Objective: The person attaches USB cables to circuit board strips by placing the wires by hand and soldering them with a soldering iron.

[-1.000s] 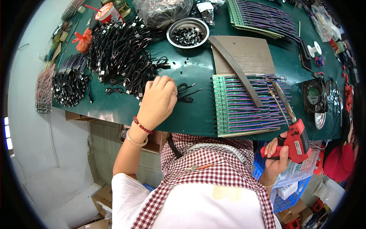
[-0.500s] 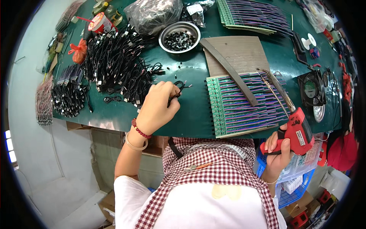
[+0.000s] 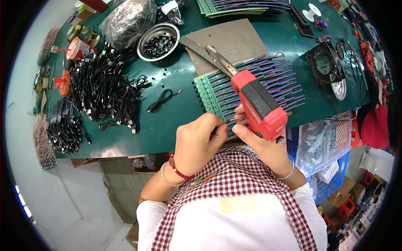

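My left hand (image 3: pixel 199 144) is at the near left corner of a panel of green circuit boards (image 3: pixel 205 90), its fingers curled and pinched together. What they hold, if anything, is hidden. In my right hand (image 3: pixel 268 150) is a red and black soldering gun (image 3: pixel 260 102), held above the boards with its metal barrel pointing away and to the left. The gun's body covers some of my right fingers. Rows of blue, pink and black wires (image 3: pixel 272 79) run right from the boards. One coiled black cable (image 3: pixel 163 99) lies alone left of the panel.
A heap of black cables (image 3: pixel 104 83) covers the left of the green table. Behind stand a metal bowl (image 3: pixel 144 52) of small black parts and a plastic bag (image 3: pixel 127 23). A flat metal bar (image 3: pixel 197 50) lies on a board (image 3: pixel 234 35); a fan (image 3: pixel 324 62) stands right.
My left hand has let go of the coiled cable and come right to the panel's near edge. My right hand has brought the soldering gun left, over the boards. The view has shifted too.
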### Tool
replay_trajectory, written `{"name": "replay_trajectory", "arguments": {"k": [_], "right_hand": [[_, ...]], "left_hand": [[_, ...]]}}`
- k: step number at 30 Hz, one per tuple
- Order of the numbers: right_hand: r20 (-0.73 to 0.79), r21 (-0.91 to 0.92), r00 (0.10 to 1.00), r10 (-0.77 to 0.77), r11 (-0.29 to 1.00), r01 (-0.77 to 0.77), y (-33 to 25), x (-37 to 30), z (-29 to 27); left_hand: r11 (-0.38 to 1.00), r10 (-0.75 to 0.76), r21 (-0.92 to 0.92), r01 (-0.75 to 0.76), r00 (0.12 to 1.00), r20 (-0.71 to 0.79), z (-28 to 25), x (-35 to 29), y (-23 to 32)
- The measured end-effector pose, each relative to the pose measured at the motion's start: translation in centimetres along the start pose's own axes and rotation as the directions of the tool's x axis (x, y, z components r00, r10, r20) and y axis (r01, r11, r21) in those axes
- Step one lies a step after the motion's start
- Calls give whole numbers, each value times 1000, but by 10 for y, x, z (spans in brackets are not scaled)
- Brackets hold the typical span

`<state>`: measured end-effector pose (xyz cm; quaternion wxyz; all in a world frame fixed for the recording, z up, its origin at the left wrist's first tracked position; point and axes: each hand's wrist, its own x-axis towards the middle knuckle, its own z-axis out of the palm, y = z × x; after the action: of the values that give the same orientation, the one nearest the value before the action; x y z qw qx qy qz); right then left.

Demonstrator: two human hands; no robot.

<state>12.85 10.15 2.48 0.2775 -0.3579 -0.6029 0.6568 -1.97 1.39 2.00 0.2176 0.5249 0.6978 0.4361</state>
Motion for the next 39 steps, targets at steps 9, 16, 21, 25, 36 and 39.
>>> {"name": "replay_trajectory", "arguments": {"k": [9, 16, 21, 25, 36, 39], "right_hand": [[12, -124, 1000, -13, 992, 14, 0, -6, -1], [-144, 507, 986, 85, 862, 0, 3, 4, -9], [-140, 193, 990, 32, 981, -4, -1, -2, -14], [-10, 80, 990, 142, 987, -140, -4, -6, 1], [25, 48, 993, 117, 992, -118, 3, -3, 2], [46, -55, 987, 154, 987, -152, 2, -4, -2]], "left_hand": [[980, -83, -174, 101, 991, 109, 4, 2, 6], [689, -307, -573, 444, 895, 324, 2, -8, 0], [873, -273, -383, 303, 953, 131, 9, -12, -7], [971, -154, -194, 140, 986, -61, 18, -12, -2], [971, -90, -226, 73, 994, -66, 20, -9, -6], [945, -170, -289, 156, 985, -22, 18, -7, -2]]}}
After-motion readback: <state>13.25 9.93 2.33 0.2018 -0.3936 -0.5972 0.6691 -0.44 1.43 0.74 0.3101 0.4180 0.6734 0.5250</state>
